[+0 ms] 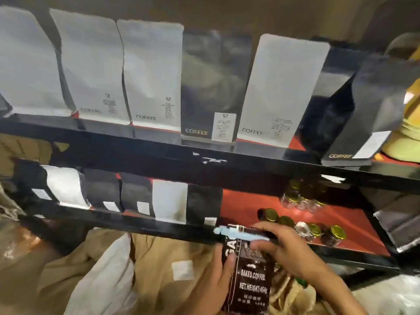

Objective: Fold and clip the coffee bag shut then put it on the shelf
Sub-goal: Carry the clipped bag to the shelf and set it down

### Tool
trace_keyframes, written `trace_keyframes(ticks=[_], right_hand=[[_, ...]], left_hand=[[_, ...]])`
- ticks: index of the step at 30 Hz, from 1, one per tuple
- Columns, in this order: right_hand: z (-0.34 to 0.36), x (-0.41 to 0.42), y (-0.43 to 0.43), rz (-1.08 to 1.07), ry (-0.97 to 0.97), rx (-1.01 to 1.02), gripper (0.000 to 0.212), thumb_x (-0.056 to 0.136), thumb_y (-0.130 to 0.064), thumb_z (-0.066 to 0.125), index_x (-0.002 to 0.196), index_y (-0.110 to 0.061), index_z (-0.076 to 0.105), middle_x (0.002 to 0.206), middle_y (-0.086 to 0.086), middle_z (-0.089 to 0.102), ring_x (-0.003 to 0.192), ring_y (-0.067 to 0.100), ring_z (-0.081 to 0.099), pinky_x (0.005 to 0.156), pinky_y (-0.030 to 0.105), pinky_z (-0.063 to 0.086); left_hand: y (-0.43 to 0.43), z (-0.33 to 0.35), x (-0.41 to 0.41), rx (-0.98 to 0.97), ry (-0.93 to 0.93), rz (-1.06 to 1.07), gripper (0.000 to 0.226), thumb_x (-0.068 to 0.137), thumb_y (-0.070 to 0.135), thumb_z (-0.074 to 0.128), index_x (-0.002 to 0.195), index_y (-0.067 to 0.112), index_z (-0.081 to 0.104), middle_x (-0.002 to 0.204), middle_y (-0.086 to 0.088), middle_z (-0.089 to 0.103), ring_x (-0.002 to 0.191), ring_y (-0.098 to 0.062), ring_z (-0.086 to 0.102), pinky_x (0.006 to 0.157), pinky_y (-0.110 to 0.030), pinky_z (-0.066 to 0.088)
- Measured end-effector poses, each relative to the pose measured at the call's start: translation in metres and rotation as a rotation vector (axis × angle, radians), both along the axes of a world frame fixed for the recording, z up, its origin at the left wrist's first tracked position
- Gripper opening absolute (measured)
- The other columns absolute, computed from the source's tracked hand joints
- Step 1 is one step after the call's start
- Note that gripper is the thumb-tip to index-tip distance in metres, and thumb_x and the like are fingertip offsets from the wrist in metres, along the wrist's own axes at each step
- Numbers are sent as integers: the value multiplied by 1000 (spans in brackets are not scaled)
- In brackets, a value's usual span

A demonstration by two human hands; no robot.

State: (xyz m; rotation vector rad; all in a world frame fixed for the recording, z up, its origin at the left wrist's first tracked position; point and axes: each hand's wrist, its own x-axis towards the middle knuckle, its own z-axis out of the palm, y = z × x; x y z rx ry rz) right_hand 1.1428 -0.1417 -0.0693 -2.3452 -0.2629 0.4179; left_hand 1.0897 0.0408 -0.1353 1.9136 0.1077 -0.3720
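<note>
Before the jar-crowded shelf (295, 210) (bags left), clipped coffee bag (250, 276).

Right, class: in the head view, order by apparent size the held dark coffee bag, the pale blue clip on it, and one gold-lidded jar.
1. Coffee bag
2. Clip
3. Gold-lidded jar, though it sits farther from the camera.

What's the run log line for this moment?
bag: clipped, off shelf | clip: on fold | left hand: holding bag | right hand: on bag top
</note>
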Motion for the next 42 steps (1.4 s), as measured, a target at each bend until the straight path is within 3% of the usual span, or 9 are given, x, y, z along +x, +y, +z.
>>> trace_keyframes(ticks=[3,5,9,13,15,21,26,36,42], right_hand=[[-19,39,-13,-88,-155,125,32,76,-39,73,108,-40,68,105,-20,72,99,-5,65,86,19,54],[-31,63,-22,-131,-268,198,31,77,-31,74,106,-41,66,106,-18,71,98,-8,63,80,7,49],[-60,104,-41,-108,-469,173,30,80,-25,75,105,-40,67,106,-20,68,100,-4,63,85,13,48],[-84,136,-42,-76,-439,168,29,75,-32,76,103,-36,69,102,-23,69,92,-8,65,84,20,54],[-95,145,-37,-65,-385,201,31,75,-33,75,105,-32,69,102,-19,71,90,-2,68,81,23,57],[-137,143,-30,-26,-341,171,31,82,-25,74,111,-35,67,104,-23,66,96,-15,59,70,1,46],[-134,142,-30,-113,-387,218,32,82,-28,72,113,-34,67,108,-20,66,96,-4,63,70,12,53],[-140,143,-25,-63,-410,235,32,71,-38,69,103,-42,68,100,-20,67,98,-4,62,72,5,48],[-144,135,-14,-84,-455,235,34,77,-31,71,111,-33,72,100,-18,68,99,1,63,76,22,55]], left_hand=[[11,-26,45,-12,-233,-67,31,96,54,39,124,59,27,131,21,52,116,0,57,99,-29,51],[25,-34,84,172,-536,-58,31,95,51,42,125,50,37,124,31,48,121,5,51,100,-23,48],[53,-23,159,659,-1118,-118,47,85,37,63,127,16,55,129,-4,59,125,-20,50,107,-36,39],[42,-10,201,829,-681,-311,79,66,77,55,129,28,51,123,8,65,113,-19,60,91,-37,47],[37,-18,217,895,-508,-406,69,66,75,61,121,34,55,116,14,64,111,-16,59,80,-37,45],[35,-27,234,882,-524,-478,28,71,51,77,92,37,68,86,20,63,91,-11,57,74,-35,36],[42,-25,238,873,-493,-559,26,75,44,77,96,36,65,95,14,66,91,-13,58,75,-36,45],[42,-29,240,798,-493,-523,19,74,40,80,90,35,71,90,17,69,91,-8,61,83,-37,50],[44,-31,239,764,-522,-511,16,72,38,81,85,34,72,87,18,69,92,-7,61,83,-38,49]])
